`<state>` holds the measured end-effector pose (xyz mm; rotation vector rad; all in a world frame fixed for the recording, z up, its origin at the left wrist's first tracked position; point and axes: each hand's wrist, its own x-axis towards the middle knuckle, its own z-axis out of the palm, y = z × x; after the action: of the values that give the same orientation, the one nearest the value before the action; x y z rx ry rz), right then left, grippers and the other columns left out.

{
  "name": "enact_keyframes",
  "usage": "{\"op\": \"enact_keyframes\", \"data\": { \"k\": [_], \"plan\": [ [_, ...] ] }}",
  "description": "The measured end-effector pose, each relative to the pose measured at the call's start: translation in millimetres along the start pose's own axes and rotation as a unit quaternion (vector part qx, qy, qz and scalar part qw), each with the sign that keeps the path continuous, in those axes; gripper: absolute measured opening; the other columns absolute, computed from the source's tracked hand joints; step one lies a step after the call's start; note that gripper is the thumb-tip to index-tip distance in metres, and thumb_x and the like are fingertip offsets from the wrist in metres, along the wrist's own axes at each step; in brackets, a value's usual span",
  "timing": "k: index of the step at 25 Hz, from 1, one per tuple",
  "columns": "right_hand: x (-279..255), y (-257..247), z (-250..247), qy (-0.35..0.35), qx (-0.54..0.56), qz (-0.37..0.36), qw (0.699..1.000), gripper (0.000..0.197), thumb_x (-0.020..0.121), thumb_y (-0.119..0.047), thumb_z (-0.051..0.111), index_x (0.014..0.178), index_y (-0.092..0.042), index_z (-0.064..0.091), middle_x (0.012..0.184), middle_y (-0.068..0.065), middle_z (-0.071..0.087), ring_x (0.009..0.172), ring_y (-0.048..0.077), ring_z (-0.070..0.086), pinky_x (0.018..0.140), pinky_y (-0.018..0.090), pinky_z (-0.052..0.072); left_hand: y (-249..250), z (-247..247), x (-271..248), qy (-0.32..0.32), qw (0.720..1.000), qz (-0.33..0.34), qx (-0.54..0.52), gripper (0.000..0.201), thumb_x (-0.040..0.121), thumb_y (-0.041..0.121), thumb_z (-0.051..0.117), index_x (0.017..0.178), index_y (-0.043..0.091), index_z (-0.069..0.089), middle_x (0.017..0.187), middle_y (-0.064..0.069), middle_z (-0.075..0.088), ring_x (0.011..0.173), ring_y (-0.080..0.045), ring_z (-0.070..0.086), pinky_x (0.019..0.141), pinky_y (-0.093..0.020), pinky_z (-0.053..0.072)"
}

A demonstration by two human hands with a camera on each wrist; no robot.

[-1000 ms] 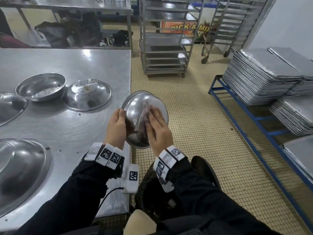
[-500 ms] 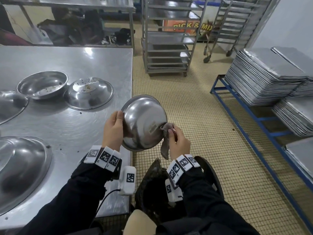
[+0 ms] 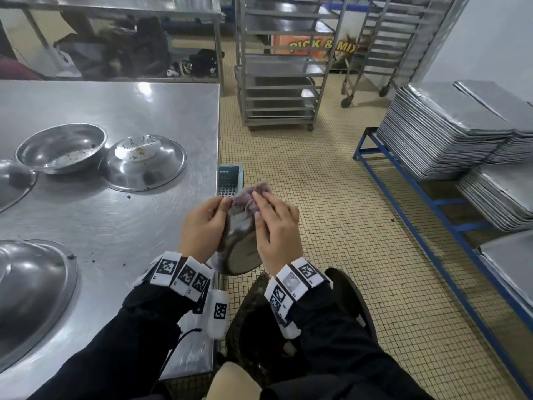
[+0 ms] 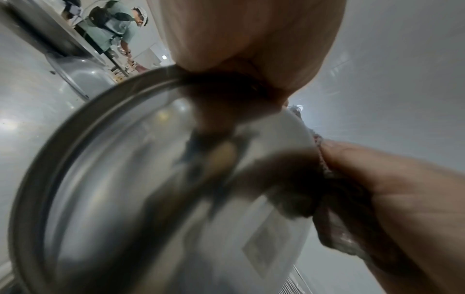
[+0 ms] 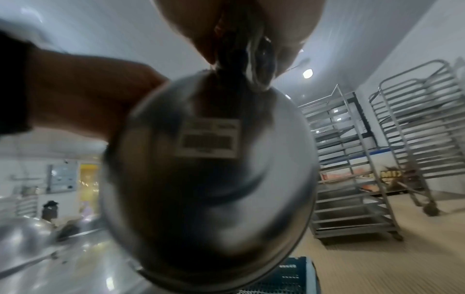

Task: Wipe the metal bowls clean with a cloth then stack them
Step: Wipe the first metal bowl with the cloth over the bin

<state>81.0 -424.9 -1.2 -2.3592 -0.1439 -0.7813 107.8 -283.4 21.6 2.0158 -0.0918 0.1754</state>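
While the left hand (image 3: 202, 226) curls its grip round the left rim of a small metal bowl (image 3: 239, 255), held on edge in the air just off the near right corner of the bench (image 3: 115, 111), the right hand (image 3: 277, 229) presses a mauve cloth (image 3: 249, 197) against the far rim with its fingers laid over the fabric. The right wrist view shows a barcode sticker (image 5: 207, 138) on the bowl's outer base. The bowl looks thin, light and rigid, and its polished wall probably slides easily, so the rolled rim is likely the surest hold. The cloth is soft and bunches. Two soiled bowls (image 3: 62, 147) wait at the far left of the bench
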Motion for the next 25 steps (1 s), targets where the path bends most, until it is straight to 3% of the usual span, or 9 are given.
{"op": "enact_keyframes", "data": {
  "k": [3, 6, 10, 14, 16, 18, 21, 23, 25],
  "plan": [
    [13.8, 23.5, -5.9, -0.051, 0.006, 0.157, 0.986, 0.042, 0.099, -0.036, 0.035, 0.130, -0.014, 0.053, 0.117, 0.002, 0.051, 0.104, 0.014, 0.042, 0.083, 0.023, 0.042, 3.9, -2.3, -1.8, 0.007, 1.000, 0.014, -0.003, 0.028, 0.099, 0.026, 0.049, 0.073, 0.027, 0.058, 0.056, 0.004, 0.054, 0.052, -0.013, 0.049, 0.049, -0.021, 0.038],
    [13.3, 39.5, -12.0, -0.078, 0.077, 0.294, 0.950, 0.032, 0.100, -0.029, 0.036, 0.118, -0.012, 0.056, 0.108, 0.002, 0.054, 0.099, 0.016, 0.052, 0.077, 0.021, 0.038, 7.0, -6.0, 1.8, 0.021, 1.000, 0.009, -0.018, 0.030, 0.100, 0.028, 0.047, 0.071, 0.029, 0.056, 0.052, 0.005, 0.050, 0.050, -0.016, 0.047, 0.051, -0.031, 0.040],
    [1.5, 19.4, -19.7, 0.018, 0.142, 0.232, 0.962, 0.031, 0.099, -0.032, 0.039, 0.120, -0.015, 0.054, 0.115, -0.002, 0.059, 0.103, 0.010, 0.055, 0.088, 0.027, 0.049, 9.5, -5.9, 6.3, 0.029, 1.000, 0.010, 0.001, 0.028, 0.100, 0.029, 0.047, 0.077, 0.020, 0.060, 0.057, 0.000, 0.053, 0.054, -0.016, 0.048, 0.054, -0.028, 0.039],
    [-0.8, 2.2, -12.1, 0.014, 0.059, 0.052, 0.997, 0.046, 0.096, -0.043, 0.034, 0.130, -0.021, 0.055, 0.127, 0.000, 0.050, 0.111, 0.011, 0.039, 0.093, 0.016, 0.035, 9.8, -4.1, 3.7, 0.029, 1.000, 0.007, -0.009, 0.032, 0.099, 0.028, 0.049, 0.068, 0.025, 0.057, 0.056, 0.003, 0.054, 0.053, -0.015, 0.050, 0.051, -0.029, 0.040],
    [4.5, 3.0, -8.9, 0.027, 0.010, 0.058, 0.998, 0.046, 0.094, -0.046, 0.035, 0.129, -0.027, 0.056, 0.124, -0.001, 0.051, 0.105, 0.010, 0.031, 0.088, 0.022, 0.034, 12.0, -2.9, 0.1, 0.025, 1.000, 0.016, -0.002, 0.036, 0.098, 0.029, 0.051, 0.062, 0.027, 0.054, 0.051, 0.008, 0.051, 0.049, -0.010, 0.048, 0.048, -0.024, 0.037],
    [11.3, 9.3, -10.7, 0.017, 0.030, 0.131, 0.991, 0.048, 0.094, -0.049, 0.033, 0.128, -0.026, 0.056, 0.126, -0.001, 0.051, 0.107, 0.011, 0.031, 0.090, 0.028, 0.035, 14.4, -0.6, -4.2, 0.030, 0.999, 0.018, 0.002, 0.040, 0.097, 0.030, 0.053, 0.057, 0.027, 0.050, 0.047, 0.009, 0.047, 0.046, -0.007, 0.044, 0.048, -0.021, 0.034],
    [6.6, 18.9, -16.4, 0.008, 0.158, 0.273, 0.949, 0.056, 0.091, -0.054, 0.023, 0.116, -0.019, 0.059, 0.119, 0.001, 0.055, 0.109, 0.012, 0.048, 0.096, 0.033, 0.044, 14.0, 0.2, -5.9, 0.052, 0.998, -0.002, -0.033, 0.041, 0.096, 0.036, 0.053, 0.057, 0.021, 0.054, 0.048, 0.005, 0.049, 0.049, -0.015, 0.044, 0.053, -0.029, 0.037],
    [-7.7, 25.9, -15.4, 0.007, 0.282, 0.347, 0.895, 0.049, 0.092, -0.056, 0.024, 0.106, -0.023, 0.058, 0.104, -0.004, 0.061, 0.096, 0.009, 0.058, 0.089, 0.035, 0.049, 10.5, -0.4, -4.6, 0.065, 0.995, -0.032, -0.070, 0.039, 0.095, 0.040, 0.053, 0.068, 0.014, 0.066, 0.061, -0.012, 0.061, 0.059, -0.026, 0.055, 0.062, -0.037, 0.046],
    [-18.2, 35.6, -13.8, -0.016, 0.352, 0.385, 0.853, 0.044, 0.094, -0.055, 0.026, 0.103, -0.024, 0.056, 0.098, -0.006, 0.063, 0.093, 0.010, 0.060, 0.086, 0.037, 0.047, 3.9, -0.4, -5.6, 0.069, 0.990, -0.055, -0.107, 0.034, 0.095, 0.040, 0.053, 0.077, 0.017, 0.071, 0.074, -0.014, 0.068, 0.069, -0.026, 0.061, 0.070, -0.037, 0.050]
  ]
}}
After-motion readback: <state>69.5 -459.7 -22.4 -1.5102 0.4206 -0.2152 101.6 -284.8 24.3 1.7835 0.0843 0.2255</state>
